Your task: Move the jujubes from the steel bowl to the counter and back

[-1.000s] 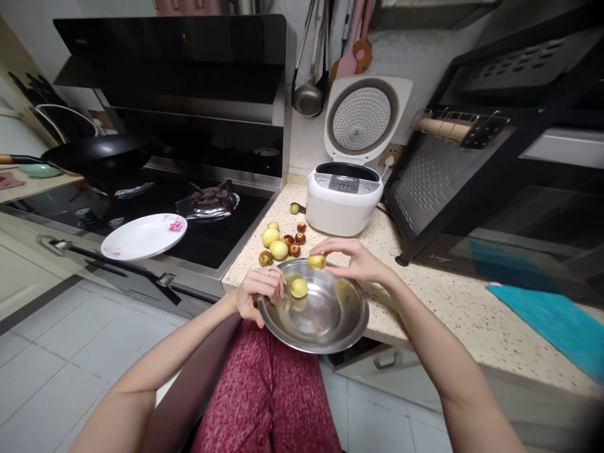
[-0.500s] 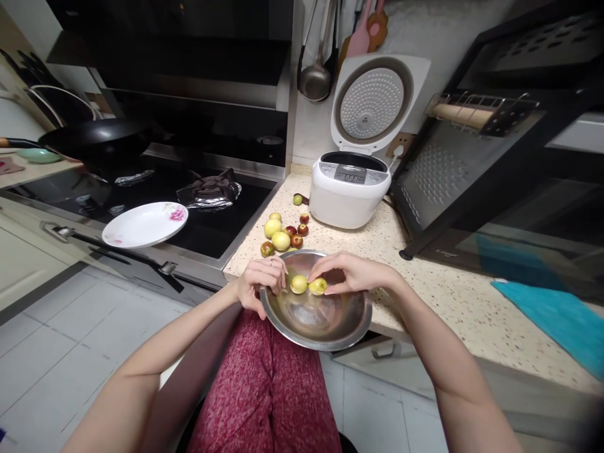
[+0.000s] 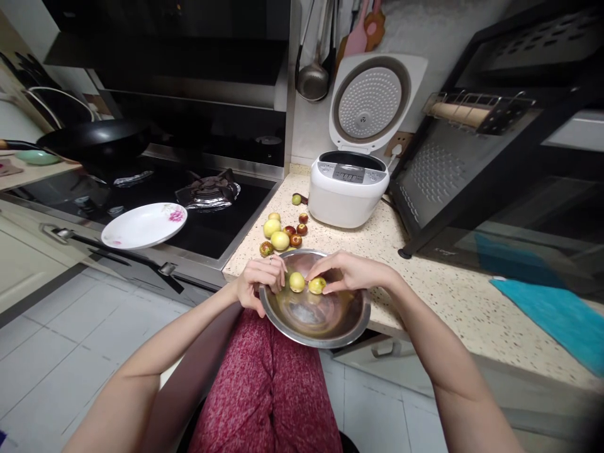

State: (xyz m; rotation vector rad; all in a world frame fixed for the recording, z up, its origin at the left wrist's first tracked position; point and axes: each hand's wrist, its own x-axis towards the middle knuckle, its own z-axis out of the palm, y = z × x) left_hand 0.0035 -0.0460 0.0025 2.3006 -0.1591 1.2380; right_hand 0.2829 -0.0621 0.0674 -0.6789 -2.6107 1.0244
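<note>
A steel bowl (image 3: 316, 321) is tilted toward me at the counter's front edge, above my knees. My left hand (image 3: 262, 281) is closed on its left rim, fingers inside and thumb below. Inside the bowl my right hand (image 3: 346, 275) has thumb and fingertips on a yellow-green jujube (image 3: 317, 285). Just left of it in the bowl sits a second pale jujube (image 3: 297, 282), touched by neither hand. Behind the bowl, several green and red-brown jujubes (image 3: 280, 240) lie loose on the speckled counter (image 3: 330, 238).
A white rice cooker (image 3: 348, 195) stands behind with its lid raised. On the left, a floral plate (image 3: 141, 226) overhangs the stove's front edge, and a black wok (image 3: 97, 141) sits on the far burner. A dark rack (image 3: 453, 176) and a turquoise cloth (image 3: 550, 321) are at the right.
The jujube under my right fingers has turned a little, and the pale one beside it has rolled slightly. My hands and the bowl stay almost in place.
</note>
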